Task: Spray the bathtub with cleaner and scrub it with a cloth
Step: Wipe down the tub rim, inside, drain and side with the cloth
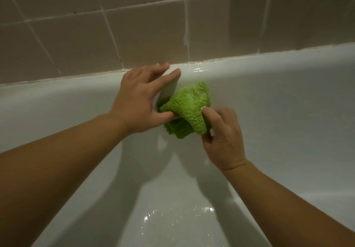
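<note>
Head view, looking down into bathtub (278, 100), white, glossy, wet patches on far rim and on floor near bottom of frame.

Cloth (187, 108): green, fluffy, bunched into a rough wedge; pressed against far inner wall of tub, just under the rim. Long axis running from upper right to lower left, wider at the top, folded and hanging at the lower end.

Left hand (142, 100): on the left of cloth, touching it. Thumb tucked against the cloth's lower left edge; fingers straight and spread, tips reaching the rim of the tub above the cloth. Holding by pressure rather than by a closed grasp, as far as visible.

Right hand (221, 137): below and to the right of cloth, touching it. Fingers curled, pinching the cloth's lower right fold between forefinger and thumb; one fingertip lying on the cloth's face.

Relation of note: cloth lying between both hands, above the right hand and beside the left; both equally near, both in contact. Right hand holding the firmer grip, so probably the scrubbing hand; left probably regathering or steadying the bunch.

Tiled wall (134, 25): beige tiles, pale grout, meeting the tub rim along a cracked sealant line.

Spray bottle: not in view.

Step judged: scrubbing of the far wall, cloth being readjusted.
</note>
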Demonstrator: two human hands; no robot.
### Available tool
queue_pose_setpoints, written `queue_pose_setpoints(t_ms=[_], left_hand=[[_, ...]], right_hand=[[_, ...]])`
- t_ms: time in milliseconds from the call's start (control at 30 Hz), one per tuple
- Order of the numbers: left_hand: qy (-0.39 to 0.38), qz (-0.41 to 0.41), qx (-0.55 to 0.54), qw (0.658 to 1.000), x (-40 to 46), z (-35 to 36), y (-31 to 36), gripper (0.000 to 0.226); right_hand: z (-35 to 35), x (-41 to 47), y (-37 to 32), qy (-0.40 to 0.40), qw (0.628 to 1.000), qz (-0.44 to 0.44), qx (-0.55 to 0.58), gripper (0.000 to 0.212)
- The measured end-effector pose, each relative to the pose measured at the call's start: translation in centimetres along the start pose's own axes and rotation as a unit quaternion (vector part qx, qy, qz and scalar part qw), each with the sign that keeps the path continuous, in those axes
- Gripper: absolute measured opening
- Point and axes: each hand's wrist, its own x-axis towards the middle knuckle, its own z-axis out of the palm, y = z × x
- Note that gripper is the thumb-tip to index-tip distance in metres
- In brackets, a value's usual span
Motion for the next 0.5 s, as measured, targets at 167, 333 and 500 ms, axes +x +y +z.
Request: queue_pose_setpoints(t_ms=[167, 333, 500], left_hand=[[0.033, -0.032, 0.001, 0.999, 0.3, 0.9, 0.5, 0.090], [0.001, -0.020, 0.000, 1.000, 0.3, 0.5, 0.0, 0.099], [-0.088, 0.037, 0.021, 0.995, 0.1, -1.2, -1.5, 0.100]], right_hand=[[0.3, -0.2, -2.4, 0.032, 0.998, -0.027, -0.055, 0.069], [0.3, 0.6, -2.0, -0.003, 0.988, -0.068, -0.141, 0.071], [0.7, 0.9, -2.8, -0.011, 0.989, -0.081, -0.123, 0.071]])
